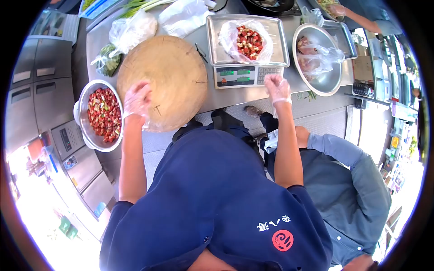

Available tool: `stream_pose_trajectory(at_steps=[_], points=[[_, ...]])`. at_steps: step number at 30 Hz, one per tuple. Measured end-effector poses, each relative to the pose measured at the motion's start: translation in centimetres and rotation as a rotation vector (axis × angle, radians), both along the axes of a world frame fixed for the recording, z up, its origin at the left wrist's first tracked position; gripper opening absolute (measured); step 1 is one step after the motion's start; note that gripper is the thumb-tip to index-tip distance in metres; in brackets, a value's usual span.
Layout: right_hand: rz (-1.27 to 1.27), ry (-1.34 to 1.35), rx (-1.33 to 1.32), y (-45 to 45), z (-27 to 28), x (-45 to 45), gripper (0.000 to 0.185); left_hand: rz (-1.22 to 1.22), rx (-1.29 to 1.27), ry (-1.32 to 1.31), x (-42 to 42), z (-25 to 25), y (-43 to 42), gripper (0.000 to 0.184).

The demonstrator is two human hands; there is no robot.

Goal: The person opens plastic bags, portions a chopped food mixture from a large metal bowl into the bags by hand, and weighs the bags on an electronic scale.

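My left hand [138,100], in a clear plastic glove, hovers over the left edge of a round wooden chopping board [169,74], its fingers curled together with nothing visible in them. Just left of it is a white colander [100,147] of chopped red chillies [104,113]. My right hand [277,89], gloved the same way, is at the front right corner of a digital scale [247,82], close to its keypad, fingers bent in; no object shows in it. On the scale lies a steel tray [215,45] with an open clear plastic bag [228,34] of chopped red chillies [249,43].
Right of the scale stands a steel bowl [326,83] holding pale pieces and a plastic bag. Bagged greens [107,65], another plastic bag [131,31] and spring onions [140,8] lie behind the board. A co-worker [343,189] stands close on my right; another person's arm [361,20] reaches in at upper right.
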State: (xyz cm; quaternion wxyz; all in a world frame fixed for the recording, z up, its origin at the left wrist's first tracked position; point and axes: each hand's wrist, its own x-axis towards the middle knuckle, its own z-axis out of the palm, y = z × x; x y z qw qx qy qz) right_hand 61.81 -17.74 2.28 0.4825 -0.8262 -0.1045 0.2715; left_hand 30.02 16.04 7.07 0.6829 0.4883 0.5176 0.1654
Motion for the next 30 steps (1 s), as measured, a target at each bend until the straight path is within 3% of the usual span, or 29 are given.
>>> stream_pose_trajectory(at_steps=[3, 5, 7, 8, 10, 11, 13, 14, 16, 17, 20, 21, 23, 26, 29, 30], points=[[-0.013, -0.369, -0.267, 3.6, 2.1, 4.5, 0.041, -0.265, 0.104, 0.022, 9.0, 1.7, -1.7, 0.047], [-0.03, -0.471, -0.272, 6.0, 0.8, 7.8, 0.065, -0.376, 0.163, 0.02, 15.5, 1.2, -2.6, 0.055], [-0.018, -0.403, -0.33, 8.5, -0.2, 9.4, 0.07, -0.662, 0.576, 0.247, 21.3, 0.2, -3.6, 0.069], [-0.019, -0.326, -0.367, 9.8, -0.5, 10.2, 0.072, -0.684, 0.582, 0.232, 23.4, -1.8, -4.0, 0.069], [0.02, -0.232, -0.427, 11.5, -1.3, 11.3, 0.069, -0.616, 1.037, 0.381, 26.5, -6.6, -4.2, 0.072], [0.077, -0.293, -0.451, 11.7, -2.1, 11.7, 0.063, -0.634, 1.045, 0.37, 27.4, -6.4, -3.9, 0.072], [0.015, -0.076, -0.162, 10.8, 0.5, 11.4, 0.046, -0.761, 0.637, 0.388, 28.5, -5.1, -3.4, 0.061], [0.016, -0.054, -0.112, 10.1, 1.9, 11.5, 0.031, -0.783, 0.644, 0.382, 29.0, -4.0, -3.8, 0.061], [-0.047, -0.026, 0.064, 8.6, 2.3, 12.4, 0.03, -0.597, 0.594, 0.135, 29.2, -1.2, -4.9, 0.036], [-0.075, -0.038, 0.165, 7.7, 2.0, 13.0, 0.031, -0.614, 0.597, 0.131, 30.0, 0.0, -5.4, 0.036], [-0.112, -0.162, 0.095, 2.8, 11.3, 13.5, 0.026, -0.499, 0.268, -0.333, 32.9, 4.4, -7.8, 0.011], [-0.118, -0.294, 0.207, 0.8, 11.1, 14.7, 0.024, -0.51, 0.267, -0.333, 34.0, 7.1, -9.2, 0.011], [-0.162, -0.38, 0.212, -3.5, 13.6, 16.8, 0.021, -0.773, 0.321, -0.149, 35.8, 11.6, -12.0, 0.012], [-0.222, -0.379, 0.311, -9.6, 15.5, 21.4, 0.018, -0.97, 0.34, -0.274, 40.4, 12.9, -17.0, 0.012], [-0.242, -0.501, 0.008, -13.6, 17.9, 24.4, 0.018, -1.125, 0.269, -0.412, 45.9, 11.6, -21.9, 0.012], [-0.238, -0.495, -0.044, -14.7, 17.9, 25.5, 0.015, -1.155, 0.261, -0.348, 47.5, 11.5, -23.6, 0.012]])
